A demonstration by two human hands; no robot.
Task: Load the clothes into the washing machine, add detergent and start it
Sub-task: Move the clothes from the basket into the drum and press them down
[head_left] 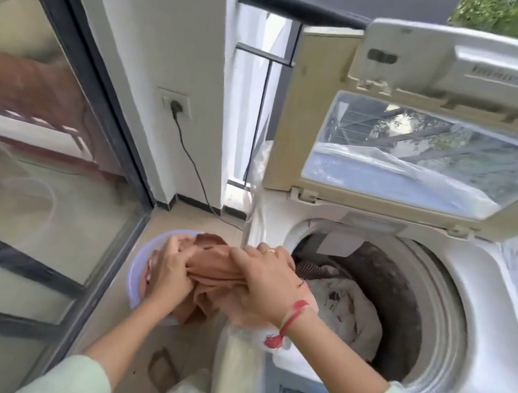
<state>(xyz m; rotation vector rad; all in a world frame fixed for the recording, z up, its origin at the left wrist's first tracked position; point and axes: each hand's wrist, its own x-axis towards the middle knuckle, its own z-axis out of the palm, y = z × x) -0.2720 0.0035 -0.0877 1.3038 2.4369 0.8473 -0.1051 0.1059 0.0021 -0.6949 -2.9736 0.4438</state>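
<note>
Brown garment [210, 265] bunched over basin [135, 267] on floor, just beside washer; long axis left-right, right end at drum [402, 295] rim. Left grip [173, 272] and right grip [260, 281] both clenched on it. Lid [296, 119] raised, drum mouth unobstructed, pale laundry [351, 309] inside.

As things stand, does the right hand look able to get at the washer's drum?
Probably yes: the lid stands raised, the drum is uncovered, and the right hand, gripping the orange cloth together with the left hand, is beside its rim.
</note>
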